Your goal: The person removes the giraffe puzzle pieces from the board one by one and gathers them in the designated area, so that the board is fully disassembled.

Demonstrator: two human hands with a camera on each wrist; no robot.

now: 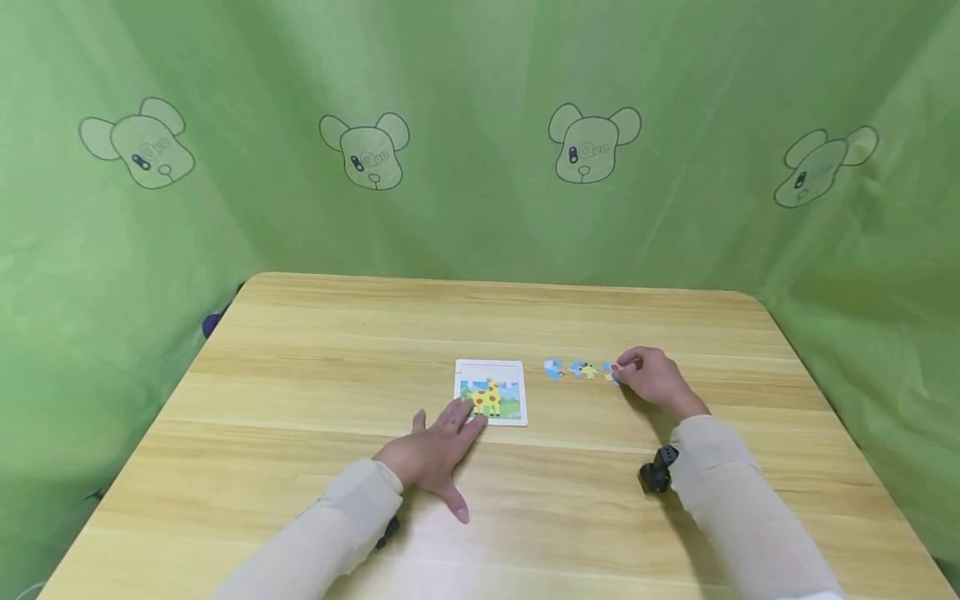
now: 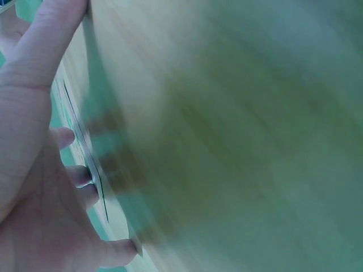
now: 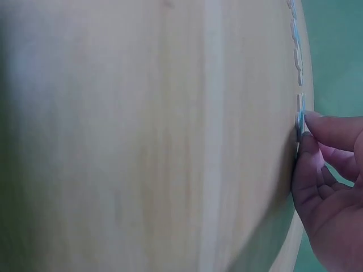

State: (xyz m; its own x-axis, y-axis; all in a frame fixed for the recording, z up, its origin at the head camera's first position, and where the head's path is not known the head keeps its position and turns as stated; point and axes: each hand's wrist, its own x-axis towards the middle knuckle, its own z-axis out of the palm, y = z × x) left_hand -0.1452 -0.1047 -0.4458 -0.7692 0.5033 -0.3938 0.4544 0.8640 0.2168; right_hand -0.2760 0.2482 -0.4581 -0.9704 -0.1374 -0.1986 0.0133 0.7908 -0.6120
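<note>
A small jigsaw puzzle in a white frame (image 1: pixel 490 421) lies mid-table in the head view. Its lower part shows a yellow giraffe with red spots, while the upper strip is bare white. My left hand (image 1: pixel 437 452) is spread flat, fingertips resting on the frame's lower left corner and thumb out on the table. To the right of the frame, a blue puzzle piece (image 1: pixel 553 369) and a piece with the giraffe's head (image 1: pixel 583 369) lie in a row. At the row's right end, my right hand (image 1: pixel 651 375) pinches a third puzzle piece (image 3: pixel 301 113) between thumb and forefinger, low at the tabletop.
The wooden table (image 1: pixel 360 325) has rounded far corners. Behind it and along both sides hangs a green curtain (image 1: pixel 480 225) with printed bear heads. A black wrist camera (image 1: pixel 658 471) sits under the right sleeve, just above the tabletop.
</note>
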